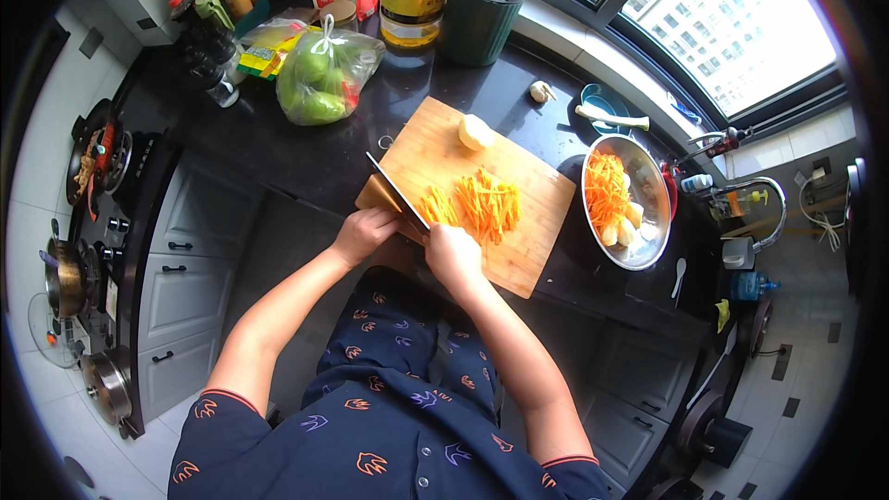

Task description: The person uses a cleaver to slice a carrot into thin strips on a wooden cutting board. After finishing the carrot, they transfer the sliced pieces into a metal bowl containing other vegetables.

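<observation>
My right hand (pixel 454 255) is closed round the handle of a kitchen knife (pixel 396 188), whose blade points away and to the left over the near left of a wooden cutting board (pixel 417 143). Beside the blade, at the board's near edge, my left hand (pixel 364 233) has its fingers curled in; what they hold, if anything, is hidden. Just right of the knife lies a small heap of orange carrot shreds (pixel 440 206). A larger carrot pile (pixel 488 204) spreads next to it on the board. Toward the far edge sits a pale peeled piece of vegetable (pixel 475 133).
Right of the board stands a metal bowl (pixel 656 213) with carrot shreds and pale peeled chunks. Garlic (pixel 542 92) and a blue dish (pixel 604 104) lie behind. Far left are a bag of green vegetables (pixel 319 83), an oil jug (pixel 413 0) and a chopstick holder (pixel 480 28).
</observation>
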Demonstrator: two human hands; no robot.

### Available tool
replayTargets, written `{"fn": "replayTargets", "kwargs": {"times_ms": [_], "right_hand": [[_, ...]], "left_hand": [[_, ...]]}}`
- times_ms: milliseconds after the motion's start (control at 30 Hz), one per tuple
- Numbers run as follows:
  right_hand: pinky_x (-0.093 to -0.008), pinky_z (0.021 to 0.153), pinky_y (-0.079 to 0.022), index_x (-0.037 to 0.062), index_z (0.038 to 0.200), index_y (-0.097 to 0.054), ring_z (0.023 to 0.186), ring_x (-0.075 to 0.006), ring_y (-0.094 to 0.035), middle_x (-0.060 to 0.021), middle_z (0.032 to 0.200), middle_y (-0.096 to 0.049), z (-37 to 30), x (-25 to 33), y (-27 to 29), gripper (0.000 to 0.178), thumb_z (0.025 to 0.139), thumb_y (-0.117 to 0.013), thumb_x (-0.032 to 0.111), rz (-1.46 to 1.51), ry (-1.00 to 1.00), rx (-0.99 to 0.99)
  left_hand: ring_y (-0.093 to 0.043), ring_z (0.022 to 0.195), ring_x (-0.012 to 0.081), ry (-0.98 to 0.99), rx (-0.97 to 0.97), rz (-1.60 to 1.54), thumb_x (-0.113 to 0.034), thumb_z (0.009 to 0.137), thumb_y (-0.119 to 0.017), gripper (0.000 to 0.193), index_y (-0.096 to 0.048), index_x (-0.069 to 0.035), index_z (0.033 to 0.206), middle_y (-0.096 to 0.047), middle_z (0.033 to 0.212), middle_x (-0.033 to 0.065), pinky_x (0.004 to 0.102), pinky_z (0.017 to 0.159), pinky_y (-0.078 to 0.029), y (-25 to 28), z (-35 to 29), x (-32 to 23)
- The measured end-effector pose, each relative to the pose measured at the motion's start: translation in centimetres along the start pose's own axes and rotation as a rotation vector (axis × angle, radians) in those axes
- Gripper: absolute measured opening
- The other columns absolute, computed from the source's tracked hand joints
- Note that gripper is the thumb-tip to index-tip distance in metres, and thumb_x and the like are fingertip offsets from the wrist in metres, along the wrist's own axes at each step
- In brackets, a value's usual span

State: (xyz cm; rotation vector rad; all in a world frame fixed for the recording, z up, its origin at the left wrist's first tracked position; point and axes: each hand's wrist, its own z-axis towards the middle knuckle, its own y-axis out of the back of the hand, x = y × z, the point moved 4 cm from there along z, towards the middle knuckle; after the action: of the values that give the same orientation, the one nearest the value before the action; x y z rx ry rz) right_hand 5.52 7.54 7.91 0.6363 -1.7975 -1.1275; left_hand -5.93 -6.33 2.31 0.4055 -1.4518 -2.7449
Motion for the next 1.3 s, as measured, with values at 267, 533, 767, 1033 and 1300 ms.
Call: {"fn": "replayTargets", "kwargs": {"times_ms": [267,533,767,1033,1300], "right_hand": [[-0.0474,0.079,-0.058,0.0007,0.094,-0.075,0.086,-0.0399,-0.072,-0.0244,0.087,-0.073,1.3,-2.5,0.4,0.028,0.090,-0.071,0.028,0.159,-0.059,0.039],[-0.0399,0.079,-0.057,-0.0019,0.107,-0.071,0.091,-0.0349,-0.075,-0.0228,0.093,-0.074,-2.9,-6.5,-0.9,0.025,0.092,-0.072,0.019,0.684,-0.103,-0.153],[-0.0419,0.068,-0.056,0.0092,0.106,-0.069,0.076,-0.0330,-0.073,-0.0149,0.081,-0.073,-4.7,-6.1,5.8,0.017,0.091,-0.070,0.018,0.203,0.044,-0.378],[-0.0378,0.059,-0.052,0.0186,0.110,-0.068,0.066,-0.0237,-0.066,-0.0041,0.071,-0.060,-8.1,-7.6,6.3,0.032,0.080,-0.068,0.009,-0.354,0.227,-0.618],[-0.0335,0.057,-0.049,0.0198,0.111,-0.069,0.066,-0.0181,-0.062,-0.0005,0.070,-0.054,-9.4,-8.5,6.0,0.029,0.084,-0.066,0.013,-0.442,0.267,-0.663]], "left_hand": [[-0.072,0.090,0.0217,-0.020,-0.018,0.006,-0.010,0.082,-0.066,0.020,-0.074,-0.011,0.101,-0.073,0.101,0.0033,0.0323,0.071,-0.059,0.7,0.9,-0.7],[-0.073,0.090,0.0257,0.110,-0.049,-0.090,-0.004,0.089,-0.065,0.021,-0.074,-0.008,0.108,-0.074,0.101,0.0073,0.0359,0.075,-0.060,1.5,1.2,-1.2],[-0.071,0.084,0.0243,0.623,-0.338,-0.442,-0.009,0.099,-0.064,0.011,-0.070,-0.004,0.106,-0.070,0.096,0.0116,0.0330,0.066,-0.056,7.3,7.0,0.3],[-0.068,0.087,0.0309,0.299,-0.050,-0.470,0.000,0.085,-0.064,0.012,-0.071,-0.003,0.095,-0.068,0.093,0.0137,0.0358,0.079,-0.054,10.8,9.7,-3.8],[-0.069,0.095,0.0300,0.045,0.311,-0.325,-0.007,0.087,-0.067,0.011,-0.072,-0.008,0.097,-0.070,0.099,0.0087,0.0395,0.083,-0.057,5.2,9.4,-6.3]]}}
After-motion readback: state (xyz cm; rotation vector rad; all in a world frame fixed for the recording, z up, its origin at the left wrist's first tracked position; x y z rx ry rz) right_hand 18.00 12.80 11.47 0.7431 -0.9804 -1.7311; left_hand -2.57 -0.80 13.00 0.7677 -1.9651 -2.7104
